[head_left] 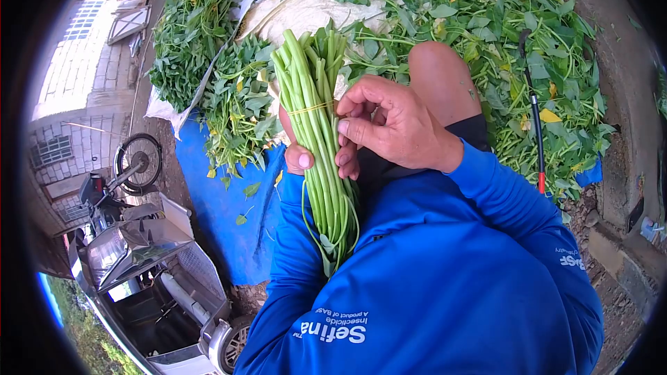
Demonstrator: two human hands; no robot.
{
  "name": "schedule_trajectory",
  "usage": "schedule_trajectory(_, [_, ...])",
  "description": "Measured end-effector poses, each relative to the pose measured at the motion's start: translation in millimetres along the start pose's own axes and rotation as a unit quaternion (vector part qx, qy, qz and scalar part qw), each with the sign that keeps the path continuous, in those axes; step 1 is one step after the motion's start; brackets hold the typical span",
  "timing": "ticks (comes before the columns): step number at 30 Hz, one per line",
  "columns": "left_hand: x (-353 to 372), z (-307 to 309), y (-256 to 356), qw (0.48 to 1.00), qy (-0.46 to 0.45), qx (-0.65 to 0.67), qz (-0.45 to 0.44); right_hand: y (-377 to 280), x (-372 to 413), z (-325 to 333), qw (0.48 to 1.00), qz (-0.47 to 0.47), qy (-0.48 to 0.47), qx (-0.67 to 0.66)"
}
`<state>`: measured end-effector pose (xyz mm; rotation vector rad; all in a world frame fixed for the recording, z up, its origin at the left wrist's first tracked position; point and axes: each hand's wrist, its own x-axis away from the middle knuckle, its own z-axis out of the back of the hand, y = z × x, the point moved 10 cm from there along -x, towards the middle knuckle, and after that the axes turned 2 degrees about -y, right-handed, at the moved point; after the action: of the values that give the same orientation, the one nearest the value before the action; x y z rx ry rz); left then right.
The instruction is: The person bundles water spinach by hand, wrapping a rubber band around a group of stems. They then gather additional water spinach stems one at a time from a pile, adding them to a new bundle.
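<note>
Two bare hands work at one bundle of long green stems (321,167) in the head view. The bundle is held in front of the blue shirt (431,285), tilted a little, its thick ends pointing away from the body and its lower end resting near the shirt front. The left hand (300,158) is wrapped around it from beneath, thumb on one side and fingers (347,160) coming out on the other, closed on the stems. A thin yellow band (309,108) crosses the stems above that grip and runs to the right hand (399,125), whose fingers are curled beside the bundle; whether they pinch the band, I cannot tell. One bent knee (445,76) shows just beyond the right hand. Beyond the bundle lies a pale sack (299,14), with a leafy pile (191,48) to its left and a wider heap of greens (486,35) to its right. On that heap rests a long dark tool (533,107) with a red end. Blue sheeting (215,201) covers the ground at left, near a motorcycle (104,198) and its sidecar (149,257).
</note>
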<state>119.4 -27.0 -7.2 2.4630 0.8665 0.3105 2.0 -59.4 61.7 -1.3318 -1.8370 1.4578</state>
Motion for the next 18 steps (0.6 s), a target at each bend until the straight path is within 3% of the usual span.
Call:
schedule_trajectory(3, [-5, -6, -7, 0.999, 0.015, 0.018, 0.021, -32, 1, 9, 0.969, 0.134, 0.075, 0.195])
schedule_trajectory(7, [0, -4, -11, 0.997, 0.063, -0.008, 0.051, -47, -4, 6, 0.95, 0.155, 0.024, 0.27])
schedule_trajectory(10, [-7, -7, -16, 0.998, 0.016, -0.006, 0.059, -45, -14, 9, 0.937, 0.173, -0.011, 0.304])
schedule_trajectory(15, [-10, -15, -6, 0.998, -0.029, -0.057, 0.029, -23, -3, 13, 0.972, 0.017, -0.16, 0.173])
schedule_trajectory(18, [-8, -18, -1, 0.997, 0.033, -0.07, 0.017, -2, 28, 9, 0.962, -0.095, -0.21, 0.146])
